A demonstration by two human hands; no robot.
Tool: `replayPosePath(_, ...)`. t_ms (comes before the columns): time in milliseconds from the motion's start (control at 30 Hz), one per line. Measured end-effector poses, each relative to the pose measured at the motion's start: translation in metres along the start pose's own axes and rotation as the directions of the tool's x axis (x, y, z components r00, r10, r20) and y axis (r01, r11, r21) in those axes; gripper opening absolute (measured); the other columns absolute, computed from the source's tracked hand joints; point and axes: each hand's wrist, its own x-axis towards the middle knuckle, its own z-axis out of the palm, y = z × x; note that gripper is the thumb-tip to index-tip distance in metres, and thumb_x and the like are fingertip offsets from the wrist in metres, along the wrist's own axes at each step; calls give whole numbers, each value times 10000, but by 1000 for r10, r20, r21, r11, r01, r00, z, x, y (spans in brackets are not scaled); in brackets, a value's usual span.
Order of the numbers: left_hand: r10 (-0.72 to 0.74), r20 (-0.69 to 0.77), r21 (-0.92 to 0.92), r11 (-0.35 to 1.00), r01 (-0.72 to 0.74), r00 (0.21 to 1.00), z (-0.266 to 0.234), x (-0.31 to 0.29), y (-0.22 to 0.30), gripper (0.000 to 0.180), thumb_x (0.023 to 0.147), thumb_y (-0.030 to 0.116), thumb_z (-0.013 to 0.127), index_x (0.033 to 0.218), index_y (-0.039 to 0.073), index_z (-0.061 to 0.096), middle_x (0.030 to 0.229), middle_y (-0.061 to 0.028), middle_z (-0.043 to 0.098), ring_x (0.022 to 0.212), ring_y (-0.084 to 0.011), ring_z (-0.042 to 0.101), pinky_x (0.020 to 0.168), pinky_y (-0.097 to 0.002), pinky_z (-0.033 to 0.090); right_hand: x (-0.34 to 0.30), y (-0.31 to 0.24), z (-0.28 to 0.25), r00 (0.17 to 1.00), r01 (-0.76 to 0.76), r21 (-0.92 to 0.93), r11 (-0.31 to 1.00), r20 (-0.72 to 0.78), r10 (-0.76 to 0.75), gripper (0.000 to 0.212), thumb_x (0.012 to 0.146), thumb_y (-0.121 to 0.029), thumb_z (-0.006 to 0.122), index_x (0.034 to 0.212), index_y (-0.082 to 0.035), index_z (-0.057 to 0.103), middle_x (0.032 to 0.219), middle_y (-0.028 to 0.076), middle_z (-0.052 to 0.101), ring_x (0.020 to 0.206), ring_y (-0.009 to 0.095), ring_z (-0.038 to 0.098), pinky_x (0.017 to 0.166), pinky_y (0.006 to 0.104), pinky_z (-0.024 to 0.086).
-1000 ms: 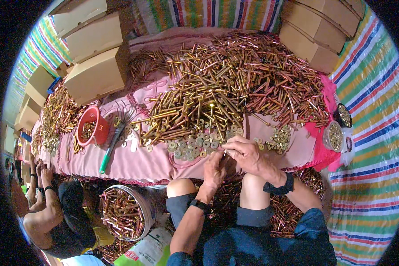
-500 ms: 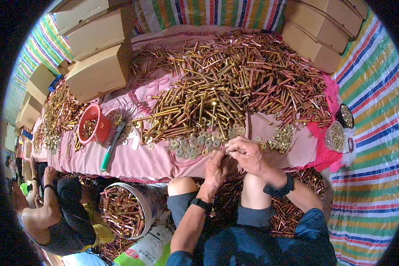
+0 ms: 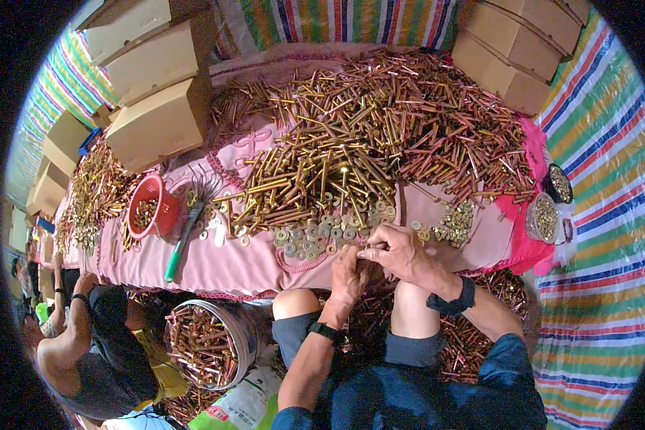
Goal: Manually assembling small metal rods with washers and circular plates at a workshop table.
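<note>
Both hands meet at the near edge of the pink cloth, right beside the loose washers. My left hand (image 3: 347, 276) is closed, its fingers curled around something too small to make out. Above it and touching at the fingertips, my right hand (image 3: 400, 252) pinches with thumb and forefinger; what lies in the pinch is hidden. Flat round washers (image 3: 309, 240) are spread just beyond the hands. Behind them rises a heap of long brass-coloured bolts (image 3: 322, 172). Small nuts (image 3: 455, 222) lie in a loose pile to the right of my right hand.
A red plastic basket (image 3: 166, 215) of small parts and a green-handled wire rake (image 3: 173, 259) are at left. Cartons (image 3: 158, 125) stand behind. Clear tubs of nuts (image 3: 543, 217) sit at right. Below, a bucket (image 3: 245, 337) holds bolts; a co-worker (image 3: 97, 351) sits at left.
My right hand has come slightly down and left, its fingertips now against my left hand. The left hand has hardly moved. The whole view has shifted a little.
</note>
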Motion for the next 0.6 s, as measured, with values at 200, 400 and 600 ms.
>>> replayPosePath(200, -46, 58, -53, 997, 49, 997, -3, 3, 2, 240, 740, -21, 626, 946, 28, 513, 859, -208, 526, 850, -458, 533, 695, -504, 435, 3, 0, 2, 960, 234, -91, 968, -133, -245, 263, 865, -214, 758, 964, 7, 657, 906, 169, 682, 794, 270, 678, 679, 385, 532)
replayPosePath(400, -58, 58, 34, 998, 56, 997, -1, -5, -5, 236, 734, -16, 627, 936, 29, 515, 851, -210, 522, 860, -457, 531, 703, -508, 430, 2, -20, 2, 992, -45, 149, 988, -110, 62, 281, 822, -215, 805, 918, 7, 661, 893, 154, 674, 754, 272, 669, 655, 370, 530)
replayPosePath(600, -64, 43, -43, 997, 66, 997, 1, -3, -5, 201, 763, -1, 633, 931, 26, 526, 830, -208, 514, 825, -454, 531, 694, -500, 427, 1, -4, -2, 991, 126, -125, 984, -32, -131, 286, 817, -245, 801, 905, -13, 659, 898, 145, 644, 725, 290, 641, 659, 384, 534)
